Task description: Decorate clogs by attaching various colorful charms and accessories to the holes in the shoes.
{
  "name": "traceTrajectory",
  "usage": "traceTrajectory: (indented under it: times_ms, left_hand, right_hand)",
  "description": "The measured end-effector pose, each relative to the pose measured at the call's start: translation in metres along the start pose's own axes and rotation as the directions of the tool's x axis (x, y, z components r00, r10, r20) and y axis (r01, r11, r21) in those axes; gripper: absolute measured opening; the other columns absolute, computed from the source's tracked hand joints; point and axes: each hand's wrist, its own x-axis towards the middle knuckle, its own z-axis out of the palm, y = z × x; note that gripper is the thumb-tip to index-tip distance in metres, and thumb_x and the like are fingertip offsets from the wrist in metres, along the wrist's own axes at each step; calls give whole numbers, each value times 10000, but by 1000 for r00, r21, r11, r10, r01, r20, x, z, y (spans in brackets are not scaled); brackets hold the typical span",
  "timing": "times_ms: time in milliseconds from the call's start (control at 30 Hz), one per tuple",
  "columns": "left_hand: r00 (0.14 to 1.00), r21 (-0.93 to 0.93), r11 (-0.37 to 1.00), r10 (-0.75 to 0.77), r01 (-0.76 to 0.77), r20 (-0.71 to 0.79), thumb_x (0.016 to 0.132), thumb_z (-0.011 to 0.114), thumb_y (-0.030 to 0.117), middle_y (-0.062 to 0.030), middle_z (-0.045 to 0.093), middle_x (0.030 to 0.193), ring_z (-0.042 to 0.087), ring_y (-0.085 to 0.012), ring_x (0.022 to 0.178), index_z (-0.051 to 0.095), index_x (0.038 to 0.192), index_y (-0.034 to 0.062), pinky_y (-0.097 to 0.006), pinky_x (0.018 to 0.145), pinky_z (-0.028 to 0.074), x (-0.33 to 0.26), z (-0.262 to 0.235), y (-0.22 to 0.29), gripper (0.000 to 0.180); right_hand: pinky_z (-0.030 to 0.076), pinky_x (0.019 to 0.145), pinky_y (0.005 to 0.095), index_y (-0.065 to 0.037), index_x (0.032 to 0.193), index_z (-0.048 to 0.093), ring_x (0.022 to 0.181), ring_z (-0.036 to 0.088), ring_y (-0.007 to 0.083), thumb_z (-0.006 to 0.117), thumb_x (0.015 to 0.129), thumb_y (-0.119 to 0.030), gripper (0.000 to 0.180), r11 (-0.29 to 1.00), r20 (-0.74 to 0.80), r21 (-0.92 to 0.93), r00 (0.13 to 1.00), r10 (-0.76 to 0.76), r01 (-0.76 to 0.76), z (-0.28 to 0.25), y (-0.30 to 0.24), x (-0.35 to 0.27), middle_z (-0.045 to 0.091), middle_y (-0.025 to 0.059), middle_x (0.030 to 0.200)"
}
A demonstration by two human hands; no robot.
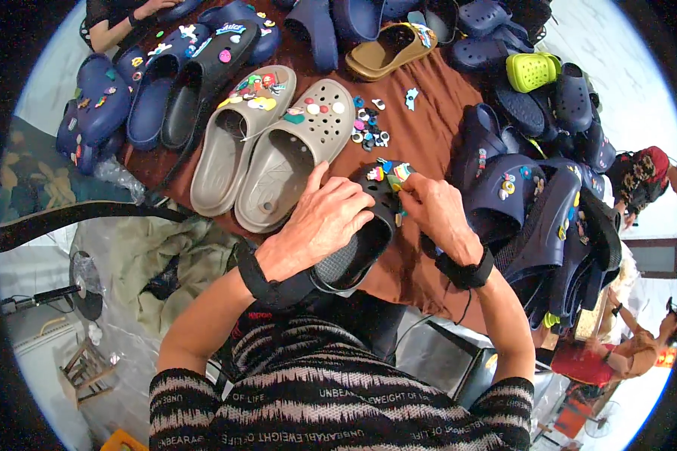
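A black clog (353, 259) lies at the near edge of the cloth, its toe pointing away from me. My left hand (312, 222) grips it from the left, fingers curled over its upper. From the other side, my right hand (442, 214) pinches a yellow-green shoe charm (400, 177) at the toe, where more colourful charms sit. My fingers partly cover the clog's holes. To the left rest two grey clogs (278, 177), both with charms on top. Beyond the black clog is a small heap of loose charms (368, 128); a blue one (411, 98) lies apart.
Navy clogs (496, 195) are piled along the right side, with a lime-green one (532, 71) among them. More dark clogs (154, 98) and a tan clog (391, 52) stand on the brown cloth (429, 135). Another person's hand (154, 7) shows at top left; other people are at far right.
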Motion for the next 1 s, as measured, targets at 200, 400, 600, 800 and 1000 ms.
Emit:
traceTrajectory:
  times_ms: [200,400,600,800,1000]
  left_hand:
    - [1000,5,1000,-3,3,3,869,675,199,-37,633,970,587,-222,1052,657,988,91,-521,1128,261,0,0,0,161]
    - [1000,4,1000,3,-2,-13,867,675,196,-39,637,978,587,-224,1055,658,984,92,-518,1126,264,0,1,0,157]
    - [1000,12,1000,4,-4,-11,864,677,197,-39,636,976,587,-224,1054,660,980,92,-510,1122,269,0,1,0,157]
    - [1000,21,1000,11,-11,-8,859,681,194,-37,633,970,587,-220,1046,662,974,94,-507,1123,270,1,1,0,153]
    - [1000,28,1000,3,-4,11,863,678,191,-38,635,975,587,-217,1053,667,986,98,-505,1131,259,1,2,0,155]
  right_hand:
    - [531,665,473,-26,906,654,763,672,394,643,887,-197,173,969,-58,247,998,32,-17,1,1,0,677,212,796]
    - [510,619,478,-37,868,583,722,665,375,636,902,-203,177,987,-117,75,984,-132,142,11,-6,-6,676,155,764]
    - [517,593,438,-75,804,555,652,654,309,619,786,-115,78,923,-145,-183,920,-365,338,16,-8,-7,611,103,704]
    - [532,650,411,-68,832,617,733,676,284,623,769,-100,71,885,7,-232,911,-413,403,2,-9,-8,633,95,755]
    - [560,700,412,-109,897,679,768,686,305,649,776,-142,128,913,118,-164,926,-359,375,-3,-5,-5,644,114,852]
